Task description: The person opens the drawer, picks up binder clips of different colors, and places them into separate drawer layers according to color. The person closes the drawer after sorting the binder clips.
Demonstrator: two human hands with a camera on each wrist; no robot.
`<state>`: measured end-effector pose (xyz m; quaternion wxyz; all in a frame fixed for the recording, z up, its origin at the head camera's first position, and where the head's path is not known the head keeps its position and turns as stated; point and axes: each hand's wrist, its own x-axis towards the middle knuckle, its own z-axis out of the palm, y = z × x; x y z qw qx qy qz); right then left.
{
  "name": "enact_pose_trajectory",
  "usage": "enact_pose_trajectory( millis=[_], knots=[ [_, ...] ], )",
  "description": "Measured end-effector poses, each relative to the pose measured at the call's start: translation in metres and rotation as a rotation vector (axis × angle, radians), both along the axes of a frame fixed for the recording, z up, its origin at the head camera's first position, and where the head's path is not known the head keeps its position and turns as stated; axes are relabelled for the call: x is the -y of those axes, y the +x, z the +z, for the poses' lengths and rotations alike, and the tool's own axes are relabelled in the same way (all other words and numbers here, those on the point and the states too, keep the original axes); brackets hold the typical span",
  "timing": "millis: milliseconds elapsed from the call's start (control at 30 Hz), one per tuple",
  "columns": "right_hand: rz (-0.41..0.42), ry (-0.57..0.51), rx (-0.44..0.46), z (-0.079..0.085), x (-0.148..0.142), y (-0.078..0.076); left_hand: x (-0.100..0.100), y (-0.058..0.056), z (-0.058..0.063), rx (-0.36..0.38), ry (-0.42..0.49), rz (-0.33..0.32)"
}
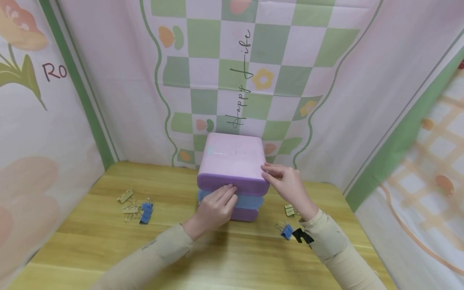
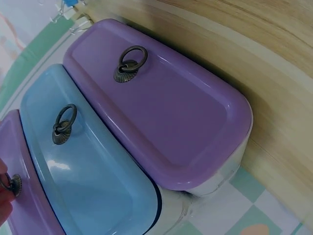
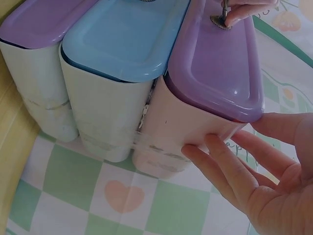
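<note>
Our left hand (image 1: 214,207) has a narrow pinch, thumb and fingers on the ring pull (image 3: 220,22) of the top purple drawer (image 1: 250,186). For a good pull we should draw square to the front, since lifting or twisting could make the drawer bind. Our right hand (image 1: 290,187) is spread wide, thumb at the drawer's corner, fingertips against the side of the pink casing (image 1: 235,155). We judge that a brace; it should work best with light pressure on the casing and the thumb clear of the front. A dark seam shows there, though from this angle we can't tell whether the drawer is slightly out.

Below sit the blue drawer (image 2: 93,152) and the lower purple drawer (image 2: 166,103), their rings untouched. The stack stands on the wooden table (image 1: 90,241) near the checked cloth (image 1: 203,38), with a blue clip (image 1: 146,212) off to our left.
</note>
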<state>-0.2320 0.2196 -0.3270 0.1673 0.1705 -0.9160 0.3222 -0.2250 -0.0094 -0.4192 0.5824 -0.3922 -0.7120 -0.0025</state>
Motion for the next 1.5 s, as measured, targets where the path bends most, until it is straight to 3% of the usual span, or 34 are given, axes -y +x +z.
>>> enact_pose_trajectory(
  millis=[700, 1133, 1500],
  knots=[
    [-0.002, 0.022, -0.018, 0.000, -0.001, -0.002, 0.004, -0.003, -0.006, -0.009, -0.009, -0.021],
    [-0.007, 0.011, -0.002, -0.001, -0.002, -0.002, 0.016, -0.008, -0.005, 0.005, -0.186, -0.076],
    [-0.004, 0.014, 0.012, 0.000, -0.002, -0.001, 0.025, -0.007, -0.016, -0.030, -0.203, -0.102]
  ],
)
